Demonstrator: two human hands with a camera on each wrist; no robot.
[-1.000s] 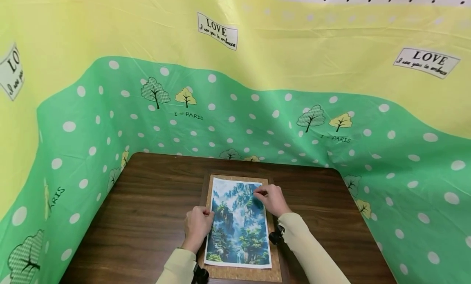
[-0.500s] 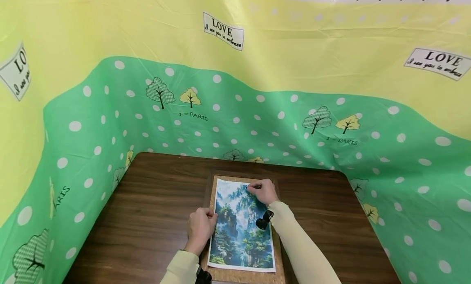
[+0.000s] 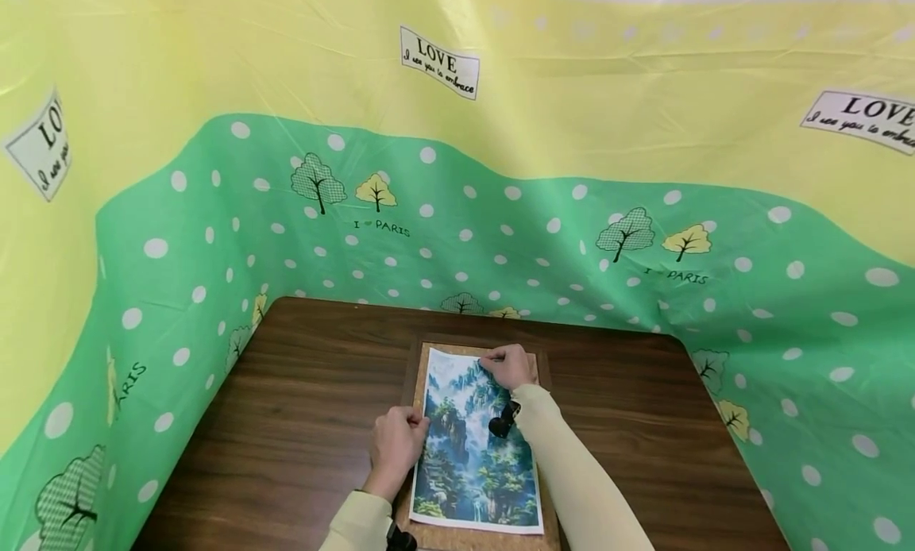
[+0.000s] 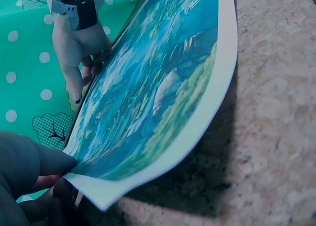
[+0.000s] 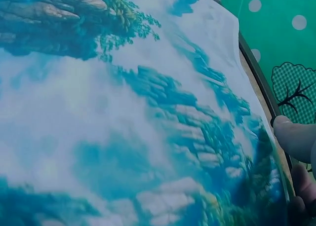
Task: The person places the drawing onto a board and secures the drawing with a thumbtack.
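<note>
A landscape print (image 3: 465,448) with a white border lies on a cork board (image 3: 457,538) with a dark frame. My left hand (image 3: 397,444) pinches the print's left edge between thumb and fingers. In the left wrist view the print (image 4: 148,88) bows up off the cork beside that hand (image 4: 24,169). My right hand (image 3: 510,366) is at the print's top edge, fingertips together. A small dark pin-like piece (image 5: 273,121) shows at the fingertips of the right hand (image 5: 298,142) in the right wrist view. Its far end is hidden.
The cork board lies on a dark wooden table (image 3: 307,408). Behind and at both sides hangs a green and yellow curtain (image 3: 400,170) with dots and trees. A black wrist camera (image 3: 503,421) hangs over the print's right part.
My right hand has moved up and left, from over the print's upper right to its top edge. The left hand keeps its pinch on the left edge. The head view has shifted slightly.
</note>
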